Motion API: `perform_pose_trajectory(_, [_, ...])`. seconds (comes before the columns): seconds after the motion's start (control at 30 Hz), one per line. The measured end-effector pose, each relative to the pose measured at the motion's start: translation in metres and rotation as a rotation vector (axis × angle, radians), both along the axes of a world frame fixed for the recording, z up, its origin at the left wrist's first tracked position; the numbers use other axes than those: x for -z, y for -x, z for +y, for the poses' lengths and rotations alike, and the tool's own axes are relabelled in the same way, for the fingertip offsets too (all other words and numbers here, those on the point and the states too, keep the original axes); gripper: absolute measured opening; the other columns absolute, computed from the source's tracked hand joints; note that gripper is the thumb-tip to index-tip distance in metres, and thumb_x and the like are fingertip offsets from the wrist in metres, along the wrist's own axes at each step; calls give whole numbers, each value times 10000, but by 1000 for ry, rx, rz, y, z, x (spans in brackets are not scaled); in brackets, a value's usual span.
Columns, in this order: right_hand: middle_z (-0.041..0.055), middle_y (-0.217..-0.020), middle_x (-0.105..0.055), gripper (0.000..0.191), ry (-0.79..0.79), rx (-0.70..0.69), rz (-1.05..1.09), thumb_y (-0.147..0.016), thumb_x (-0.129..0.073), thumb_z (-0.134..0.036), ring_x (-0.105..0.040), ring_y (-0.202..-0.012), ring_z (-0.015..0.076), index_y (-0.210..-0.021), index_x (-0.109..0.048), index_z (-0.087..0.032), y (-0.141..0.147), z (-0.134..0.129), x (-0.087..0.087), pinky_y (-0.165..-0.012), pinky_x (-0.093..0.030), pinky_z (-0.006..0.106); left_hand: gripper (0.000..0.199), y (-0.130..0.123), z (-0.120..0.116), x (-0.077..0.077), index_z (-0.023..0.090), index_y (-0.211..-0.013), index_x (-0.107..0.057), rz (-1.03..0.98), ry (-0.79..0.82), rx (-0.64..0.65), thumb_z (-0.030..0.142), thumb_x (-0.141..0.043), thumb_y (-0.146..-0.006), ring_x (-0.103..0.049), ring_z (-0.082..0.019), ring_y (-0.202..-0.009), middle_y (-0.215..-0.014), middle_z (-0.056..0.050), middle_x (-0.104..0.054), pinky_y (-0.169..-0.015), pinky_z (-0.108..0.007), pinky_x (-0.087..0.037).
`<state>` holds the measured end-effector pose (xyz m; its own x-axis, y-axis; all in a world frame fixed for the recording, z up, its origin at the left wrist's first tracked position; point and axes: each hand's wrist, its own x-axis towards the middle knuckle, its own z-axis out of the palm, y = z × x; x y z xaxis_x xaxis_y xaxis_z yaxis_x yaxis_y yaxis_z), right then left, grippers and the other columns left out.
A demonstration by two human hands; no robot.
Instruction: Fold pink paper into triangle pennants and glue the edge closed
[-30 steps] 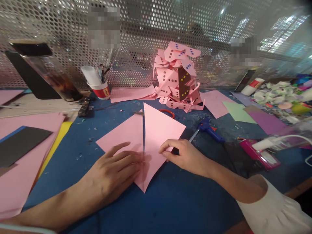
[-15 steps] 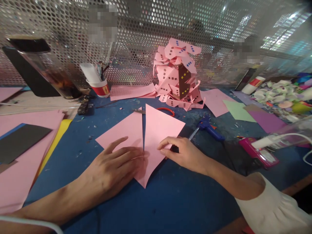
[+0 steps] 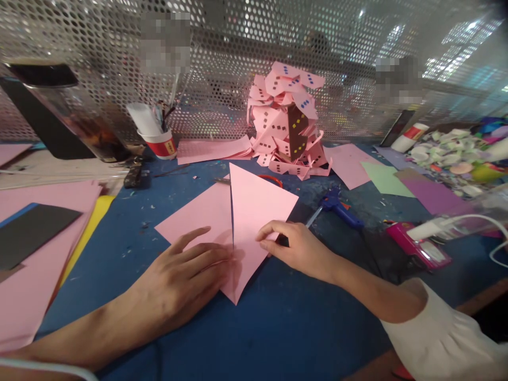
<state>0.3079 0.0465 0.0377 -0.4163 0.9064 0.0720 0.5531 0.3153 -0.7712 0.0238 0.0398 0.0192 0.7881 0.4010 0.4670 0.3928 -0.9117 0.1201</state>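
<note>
A pink sheet of paper (image 3: 257, 206) lies in front of me, with two flaps that meet along a crease near its middle. My left hand (image 3: 194, 275) rests flat on the left flap, fingers spread and tips at the crease. The right flap is pinched at its right edge between the thumb and fingers of my right hand (image 3: 293, 243) and is lifted a little. Behind the sheet, scissors with red handles (image 3: 272, 180) are partly covered by it.
A pile of cut pink pieces (image 3: 283, 121) stands at the back. A blue glue gun (image 3: 339, 206) lies to the right, near a magenta device (image 3: 416, 244). Red-and-white cup (image 3: 161, 144) at back left; pink sheets (image 3: 32, 296) at left.
The right flap's upper corner has swung left, narrowing the gap between the flaps. Both hands keep nearly the same places. The whole view has shifted slightly.
</note>
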Motion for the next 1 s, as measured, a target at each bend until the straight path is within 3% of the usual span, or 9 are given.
perform_pose_trajectory(0.7, [-67,-895,-783,131,13,-33,-36,-958,-653,-193,-697,-748,88,-986,-761,-262,0,-3,-4,-800,-485,232,265,0,1,-2,244,-1231,-680,20,52,-7,151,-537,-1028,-683,-158,-1177,-1224,-19,-757,-1258,-452,-334])
perform_pose_trajectory(1.0, [-34,-954,-792,137,8,-8,-28,-960,-638,-200,-725,-860,126,-1010,-753,-256,0,-1,0,-811,-501,241,263,2,1,-3,211,-1237,-678,35,11,15,136,-592,-1000,-686,-171,-1190,-1236,-25,-760,-1276,-478,-322])
